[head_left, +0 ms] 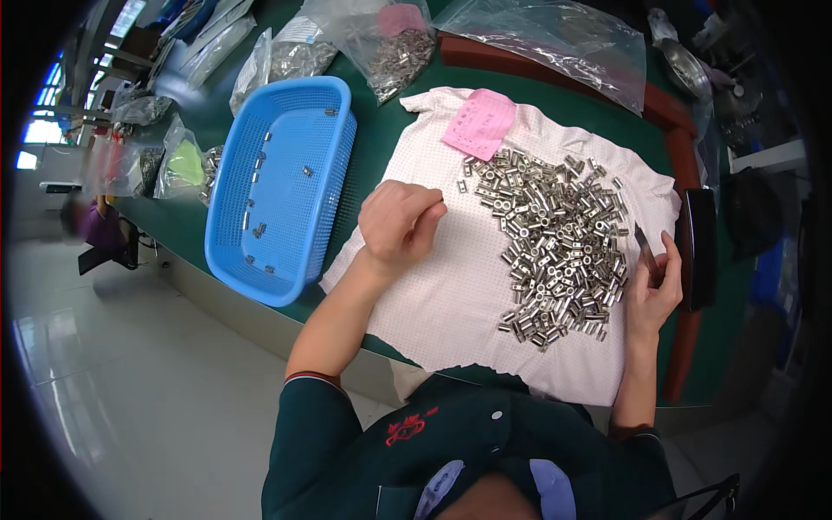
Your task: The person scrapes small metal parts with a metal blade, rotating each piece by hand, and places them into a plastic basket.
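Observation:
A heap of small silvery metal cylinders with holes (563, 251) lies on a white dotted cloth (451, 295). My left hand (399, 224) is above the cloth, left of the heap, fingers curled in with thumb against forefinger; what they pinch, if anything, is hidden. At the heap's right edge, my right hand (656, 290) grips a slim, dark, pointed metal tool (644, 245) whose tip points up toward the cylinders. A pink paper slip (481, 123) with writing rests on the cloth above the heap.
Left of the cloth stands a blue plastic basket (344, 160) with several metal cylinders inside. Clear bags of parts (399, 61) lie at the back of the green table. A reddish-brown rail (685, 347) and a black box (700, 251) border the right side. Another person (102, 227) sits far left.

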